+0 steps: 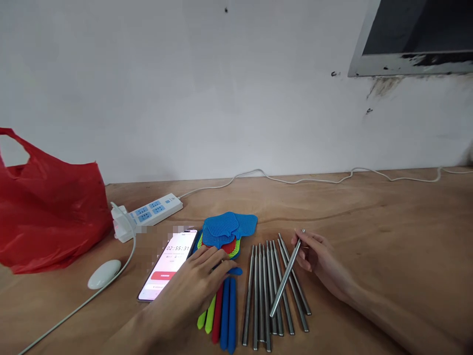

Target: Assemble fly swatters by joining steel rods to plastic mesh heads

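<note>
Head view. My right hand [314, 254] pinches one steel rod [286, 274] near its upper end, tilted across the row of rods [268, 296] lying by the worktop's [388, 222] near edge; it looks stiff, smooth, likely slippery, best gripped mid-length. My left hand [201, 286] rests open-palmed on the fly-swatter handles [221, 315]. The red bag [48, 207] at the left edge hides its contents.

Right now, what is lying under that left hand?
The left hand rests on a stack of coloured fly swatters; blue, red and yellow-green handles stick out below it. Where handles meet heads is covered.
</note>
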Demonstrator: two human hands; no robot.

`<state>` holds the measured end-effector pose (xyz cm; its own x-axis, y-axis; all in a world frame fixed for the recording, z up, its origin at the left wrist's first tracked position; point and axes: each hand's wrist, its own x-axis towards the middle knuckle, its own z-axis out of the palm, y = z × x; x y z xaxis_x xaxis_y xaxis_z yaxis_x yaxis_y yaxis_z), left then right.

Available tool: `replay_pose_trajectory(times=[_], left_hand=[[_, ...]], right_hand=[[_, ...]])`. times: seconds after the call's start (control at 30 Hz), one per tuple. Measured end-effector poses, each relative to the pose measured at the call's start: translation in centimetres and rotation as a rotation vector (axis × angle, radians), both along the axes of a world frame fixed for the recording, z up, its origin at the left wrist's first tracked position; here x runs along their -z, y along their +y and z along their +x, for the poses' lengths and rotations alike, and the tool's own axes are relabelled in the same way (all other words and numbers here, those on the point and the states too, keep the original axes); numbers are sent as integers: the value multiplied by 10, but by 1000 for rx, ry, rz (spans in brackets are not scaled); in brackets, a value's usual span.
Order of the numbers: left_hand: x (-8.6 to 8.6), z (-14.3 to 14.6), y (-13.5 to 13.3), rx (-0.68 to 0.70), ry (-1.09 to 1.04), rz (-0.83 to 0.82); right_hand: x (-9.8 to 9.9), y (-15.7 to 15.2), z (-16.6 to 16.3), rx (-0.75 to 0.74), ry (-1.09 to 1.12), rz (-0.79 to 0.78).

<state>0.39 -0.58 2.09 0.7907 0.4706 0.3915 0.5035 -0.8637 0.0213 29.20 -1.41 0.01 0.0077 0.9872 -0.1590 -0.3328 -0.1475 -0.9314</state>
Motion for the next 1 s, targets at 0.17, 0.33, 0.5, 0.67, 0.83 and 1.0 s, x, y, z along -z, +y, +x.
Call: replay_pose_trajectory(times=[0.17, 0.33, 0.5, 0.67, 0.83, 1.0], left_hand=[[-5, 4, -1, -73, -392, -223], [6, 9, -1, -132, -779, -454], [11, 9, -3, -116, -825, -729], [14, 10, -8, -81, -868, -823], [16, 10, -10, -74, -884, -857], [20, 9, -10, -64, -893, -889]], right_hand=[[0, 0, 1, -80, 183, -89], [1, 0, 1, -91, 251, -137], [3, 1, 1, -5, 253, -118], [6, 5, 2, 201, 275, -60], [8, 8, 5, 273, 288, -51], [7, 7, 5, 292, 277, -48]])
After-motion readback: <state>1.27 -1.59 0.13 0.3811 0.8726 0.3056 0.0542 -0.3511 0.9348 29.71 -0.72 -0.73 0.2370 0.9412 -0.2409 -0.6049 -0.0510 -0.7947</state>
